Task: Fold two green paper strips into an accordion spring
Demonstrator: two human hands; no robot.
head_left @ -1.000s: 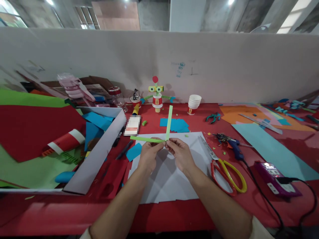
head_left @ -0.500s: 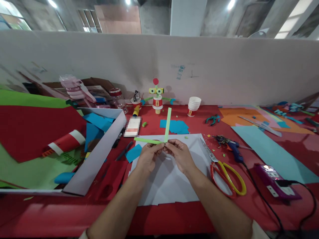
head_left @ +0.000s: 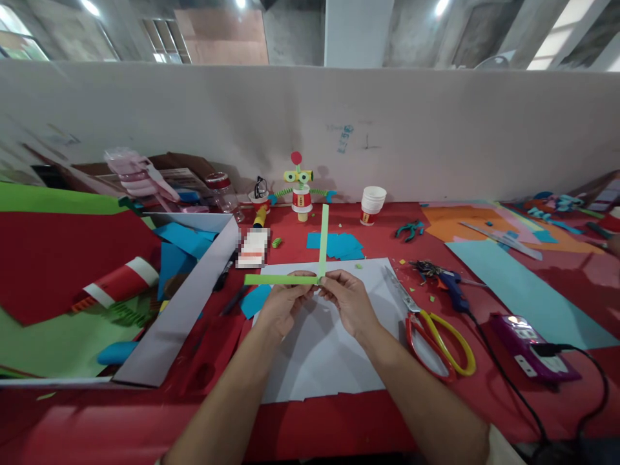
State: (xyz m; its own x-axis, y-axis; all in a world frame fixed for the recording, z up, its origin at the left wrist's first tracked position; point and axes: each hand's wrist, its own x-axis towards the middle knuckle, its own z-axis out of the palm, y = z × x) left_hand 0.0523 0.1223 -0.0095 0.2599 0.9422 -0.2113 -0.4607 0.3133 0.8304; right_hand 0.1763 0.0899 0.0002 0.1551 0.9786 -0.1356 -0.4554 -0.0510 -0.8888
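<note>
Two light green paper strips meet at a corner between my hands. The upright paper strip (head_left: 324, 240) points away from me, and the sideways paper strip (head_left: 271, 279) reaches out to the left. My left hand (head_left: 285, 305) pinches the sideways one close to the joint. At the corner itself, my right hand (head_left: 349, 298) holds the strips between thumb and fingers. Both hands are above a white sheet of paper (head_left: 324, 361). Beyond them, blue paper pieces (head_left: 339, 245) lie on the red table, and a paper cup robot figure (head_left: 301, 197) stands near the wall.
To the right lie large scissors (head_left: 438, 345), a hot glue gun (head_left: 450, 285), a purple power box (head_left: 535, 349) with a cord and teal pliers (head_left: 409, 230). An open white box (head_left: 181, 323) of coloured paper stands left. Stacked paper cups (head_left: 372, 205) are at the back.
The sideways strip has swung from slanting to nearly level and shows its flat face, reaching farther left. My left hand has shifted slightly; the right still grips the corner. The view has moved a little.
</note>
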